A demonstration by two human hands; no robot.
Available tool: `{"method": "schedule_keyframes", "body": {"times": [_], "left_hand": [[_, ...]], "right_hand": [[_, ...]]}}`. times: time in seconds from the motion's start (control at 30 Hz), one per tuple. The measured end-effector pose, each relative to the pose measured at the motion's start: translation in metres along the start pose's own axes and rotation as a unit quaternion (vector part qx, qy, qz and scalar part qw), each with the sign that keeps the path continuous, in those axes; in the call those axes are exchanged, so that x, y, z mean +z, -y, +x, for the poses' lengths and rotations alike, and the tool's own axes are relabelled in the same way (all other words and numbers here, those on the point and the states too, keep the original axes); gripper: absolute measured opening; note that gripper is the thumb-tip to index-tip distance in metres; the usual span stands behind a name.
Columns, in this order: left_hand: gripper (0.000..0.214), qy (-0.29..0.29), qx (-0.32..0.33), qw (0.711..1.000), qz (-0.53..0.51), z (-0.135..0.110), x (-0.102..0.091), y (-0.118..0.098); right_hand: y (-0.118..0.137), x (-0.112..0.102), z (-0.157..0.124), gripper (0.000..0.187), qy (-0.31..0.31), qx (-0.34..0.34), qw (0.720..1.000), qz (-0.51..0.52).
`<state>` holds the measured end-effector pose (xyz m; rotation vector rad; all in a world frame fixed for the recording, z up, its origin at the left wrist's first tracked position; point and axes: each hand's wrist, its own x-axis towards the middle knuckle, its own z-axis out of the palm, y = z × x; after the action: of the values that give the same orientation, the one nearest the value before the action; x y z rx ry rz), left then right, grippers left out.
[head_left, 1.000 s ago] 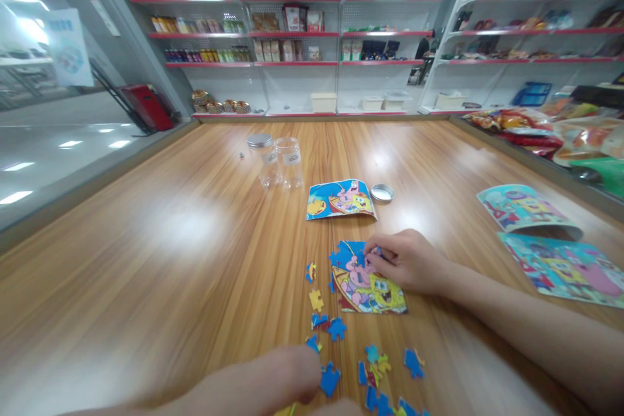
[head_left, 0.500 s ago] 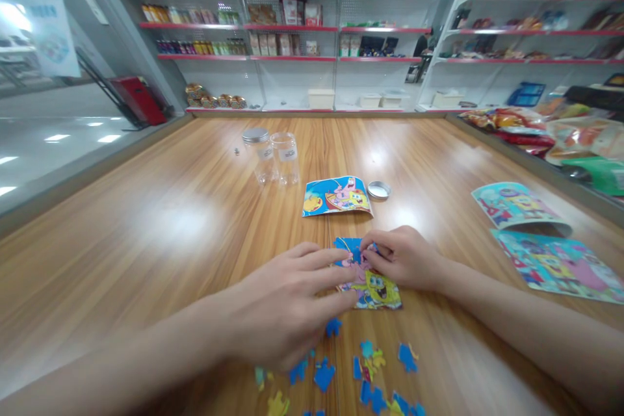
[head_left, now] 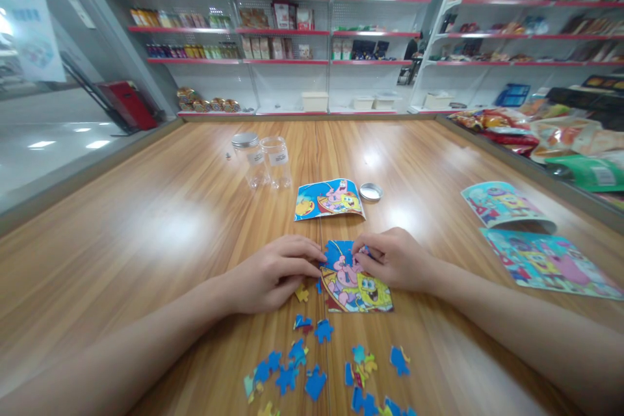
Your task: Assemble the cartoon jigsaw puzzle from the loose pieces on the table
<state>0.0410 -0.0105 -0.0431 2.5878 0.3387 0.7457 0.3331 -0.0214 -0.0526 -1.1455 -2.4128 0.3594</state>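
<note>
SpongeBob jigsaw puzzle (head_left: 348, 283), partly joined, flat on the wooden surface (head_left: 195, 221), between two hands. At its left edge, left hand (head_left: 273, 275), fingers a little apart. At its top right, right hand (head_left: 398, 260), fingers close together. Cannot tell if pinching pieces. Loose pieces (head_left: 316, 382) nearer, matching picture sheet (head_left: 331, 198) just behind.

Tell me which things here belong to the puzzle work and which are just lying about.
Belongs: partly built puzzle; loose pieces; probably, as reference, matching picture sheet.

Seemingly just lying about: lidded jar; open jar; loose lid; two teal picture sheets; bagged goods.
</note>
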Motion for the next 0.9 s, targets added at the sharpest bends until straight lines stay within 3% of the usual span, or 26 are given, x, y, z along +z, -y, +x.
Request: {"method": "schedule_keyframes", "body": {"times": [0.27,0.9], "left_hand": [[0.028,0.006,-0.006,1.0,0.007,-0.0003,-0.0018,-0.0019],[0.032,-0.002,-0.04,0.999,0.016,-0.0011,-0.0015,-0.0029]], "right_hand": [[0.0008,-0.0005,0.0003,0.014,0.002,0.0,1.0,-0.001],[0.0004,-0.0014,-0.0006,0.014,0.008,0.006,1.0,-0.003]]}}
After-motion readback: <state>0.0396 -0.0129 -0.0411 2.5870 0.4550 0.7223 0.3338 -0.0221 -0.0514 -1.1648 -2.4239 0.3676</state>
